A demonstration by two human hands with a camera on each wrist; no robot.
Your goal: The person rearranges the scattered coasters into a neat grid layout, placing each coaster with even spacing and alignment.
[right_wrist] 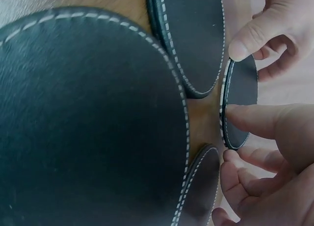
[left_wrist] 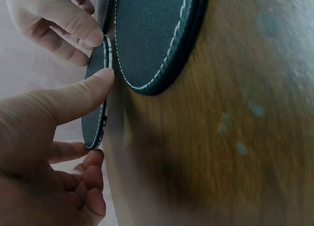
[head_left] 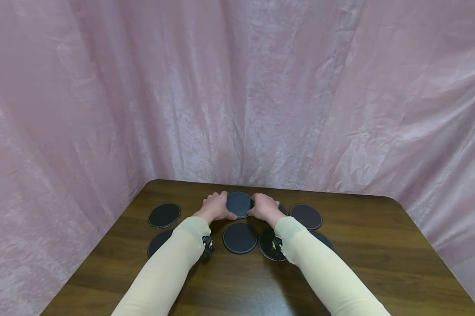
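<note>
A round dark coaster (head_left: pixel 239 204) with pale stitching round its rim is between my two hands, near the back of the table. My left hand (head_left: pixel 216 207) holds its left edge, thumb at the near side and fingers farther round. On the opposite edge, my right hand (head_left: pixel 266 207) grips it in the same way. The left wrist view shows both thumbs on the stitched rim of this coaster (left_wrist: pixel 94 123). Just nearer to me lies another dark coaster (head_left: pixel 240 238), flat and untouched. Whether the held coaster touches the tabletop, I cannot tell.
On the brown wooden table (head_left: pixel 379 263) lie several more coasters: one at the left (head_left: pixel 164 215), one partly under my left sleeve (head_left: pixel 158 242), others around my right arm, including a brownish coaster (head_left: pixel 306 216). A pink curtain (head_left: pixel 237 96) hangs behind the table.
</note>
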